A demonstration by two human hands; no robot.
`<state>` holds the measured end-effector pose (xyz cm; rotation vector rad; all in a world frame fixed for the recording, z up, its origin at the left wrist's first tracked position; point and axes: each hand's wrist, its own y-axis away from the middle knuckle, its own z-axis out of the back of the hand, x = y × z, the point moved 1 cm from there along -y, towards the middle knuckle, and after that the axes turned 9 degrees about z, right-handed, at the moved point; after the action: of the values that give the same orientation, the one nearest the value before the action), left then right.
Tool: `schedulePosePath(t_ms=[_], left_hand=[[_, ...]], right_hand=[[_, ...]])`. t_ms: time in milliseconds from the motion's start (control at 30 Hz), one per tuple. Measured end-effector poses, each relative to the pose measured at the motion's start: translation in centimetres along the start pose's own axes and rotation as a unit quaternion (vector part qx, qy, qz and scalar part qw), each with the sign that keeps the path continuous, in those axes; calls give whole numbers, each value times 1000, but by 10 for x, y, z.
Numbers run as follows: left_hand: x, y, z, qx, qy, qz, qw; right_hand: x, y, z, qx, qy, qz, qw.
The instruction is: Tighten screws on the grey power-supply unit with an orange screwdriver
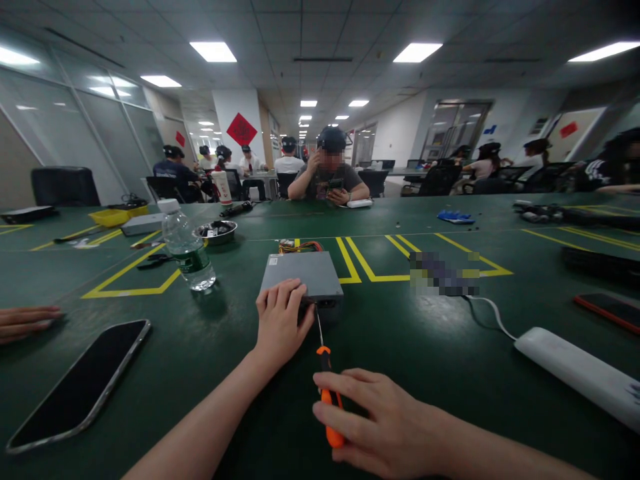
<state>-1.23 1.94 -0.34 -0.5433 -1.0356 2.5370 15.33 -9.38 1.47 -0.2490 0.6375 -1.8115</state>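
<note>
A grey metal computer power supply lies on the green table, a bundle of coloured wires behind it. My left hand grips its near left corner, fingers over the top and thumb at the front face. In my right hand is a screwdriver with an orange and black handle, held between the fingers and the thumb side. Its thin shaft points away from me, and the tip meets the front face beside my left thumb. The exact spot under the tip is too small to make out.
Left of the power supply stand a water bottle and a metal bowl of small parts. A phone lies near left, beside another person's hand. A white power strip lies right. Across the table sits a person.
</note>
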Motion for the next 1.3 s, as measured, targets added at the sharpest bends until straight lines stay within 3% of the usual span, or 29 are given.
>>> schedulePosePath(t_ms=[67, 300, 500, 733, 933, 1133, 1300], left_hand=[[0, 0, 0, 1, 1, 1, 1000], [-1, 0, 1, -2, -1, -1, 1000], [0, 0, 1, 5, -3, 3, 1000], [0, 0, 0, -1, -2, 1, 1000], [-1, 0, 0, 1, -2, 0, 1000], [0, 0, 0, 0, -1, -1, 1000], [0, -1, 0, 1, 0, -2, 1000]], right_hand=[[1, 0, 0, 12, 10, 8, 1000], [-1, 5, -1, -78, 6, -6, 997], [0, 2, 2, -14, 9, -2, 1000], [0, 7, 1, -68, 9, -10, 998], [1, 6, 1, -13, -4, -14, 1000], [-2, 8, 0, -80, 17, -18, 997], [-2, 3, 1, -25, -7, -3, 1000]])
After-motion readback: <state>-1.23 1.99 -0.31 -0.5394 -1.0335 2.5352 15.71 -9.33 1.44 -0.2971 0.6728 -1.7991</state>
